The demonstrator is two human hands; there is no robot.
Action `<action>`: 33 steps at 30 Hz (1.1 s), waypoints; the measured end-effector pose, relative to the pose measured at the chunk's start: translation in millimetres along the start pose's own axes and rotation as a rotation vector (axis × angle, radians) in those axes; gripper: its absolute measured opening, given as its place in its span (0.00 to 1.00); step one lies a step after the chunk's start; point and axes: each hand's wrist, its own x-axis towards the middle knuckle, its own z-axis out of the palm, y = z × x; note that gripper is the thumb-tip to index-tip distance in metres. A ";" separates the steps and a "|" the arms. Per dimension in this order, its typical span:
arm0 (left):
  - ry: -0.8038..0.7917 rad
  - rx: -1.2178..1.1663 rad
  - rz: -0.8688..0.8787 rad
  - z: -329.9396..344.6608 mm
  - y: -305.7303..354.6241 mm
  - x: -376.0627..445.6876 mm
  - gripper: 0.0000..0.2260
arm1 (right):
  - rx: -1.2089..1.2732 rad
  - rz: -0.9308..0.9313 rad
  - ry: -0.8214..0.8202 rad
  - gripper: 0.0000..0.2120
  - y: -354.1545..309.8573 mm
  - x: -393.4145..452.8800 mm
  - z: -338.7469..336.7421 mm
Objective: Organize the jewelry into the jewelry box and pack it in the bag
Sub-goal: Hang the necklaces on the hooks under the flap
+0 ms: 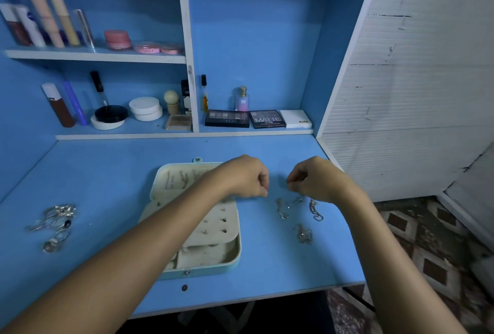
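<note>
A blue desk [107, 173] with a smooth matte top is seen under blue shelves [96, 55] edged in white. An open jewelry box [211, 253], pale cream and rounded at the corners, is set near the middle of the desk, toward its front edge; its long axis runs from front to back, with the lid [171, 181] laid back toward the shelves and the padded tray, studded with small earrings, facing up. The left hand [246, 177] is held over the box's far right corner, fingers curled together; whether anything is pinched cannot be told. The right hand [315, 180] is curled beside it, apart from it, above silver chains [288, 206] scattered toward the desk's right edge. A cluster of shiny silver rings [54, 222] is laid near the left edge.
</note>
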 end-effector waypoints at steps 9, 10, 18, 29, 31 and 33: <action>-0.073 0.065 0.018 14.1 23.6 21.6 0.05 | -0.105 0.113 -0.032 0.04 21.7 -3.5 1.0; -0.078 0.072 0.018 14.9 24.9 23.3 0.05 | -0.111 0.113 -0.035 0.04 22.4 -4.1 1.4; -0.093 0.146 0.027 22.2 29.2 30.6 0.06 | -0.145 0.095 -0.064 0.01 21.9 -5.8 6.3; -0.094 0.133 0.016 21.4 33.0 27.9 0.05 | -0.205 0.073 -0.137 0.09 15.5 -10.5 7.5; -0.085 0.109 0.017 20.7 33.9 27.8 0.02 | -0.186 0.053 -0.136 0.10 13.7 -12.3 7.1; -0.070 0.071 0.031 19.3 34.2 27.2 0.04 | -0.162 0.025 -0.106 0.09 13.3 -13.1 6.5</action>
